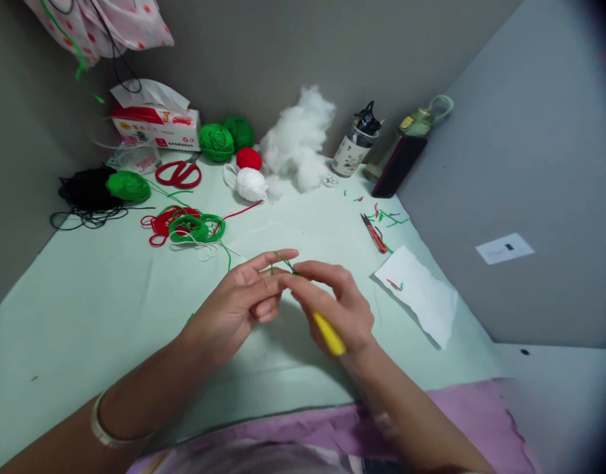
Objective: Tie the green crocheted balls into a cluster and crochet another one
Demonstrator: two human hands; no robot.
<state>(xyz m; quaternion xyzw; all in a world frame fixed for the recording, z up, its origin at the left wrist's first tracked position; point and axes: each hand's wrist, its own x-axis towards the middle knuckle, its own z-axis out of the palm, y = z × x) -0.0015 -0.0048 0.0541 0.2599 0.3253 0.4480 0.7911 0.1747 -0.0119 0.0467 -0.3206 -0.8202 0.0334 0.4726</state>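
My right hand is closed around a crochet hook, whose yellow handle sticks out below the palm. The hook's tip is hidden by the fingers. Opposite it, my left hand has green yarn over its raised index finger, with its thumb reaching to the right fingertips. Both hands meet just above the table, where a small bit of green work shows between the fingertips. A green strand runs from the loose green coil toward my left hand.
Behind the coil lie red scissors, yarn balls and white stuffing. A tissue box, pen jar and bottle line the wall. Orange snips and white paper lie to the right.
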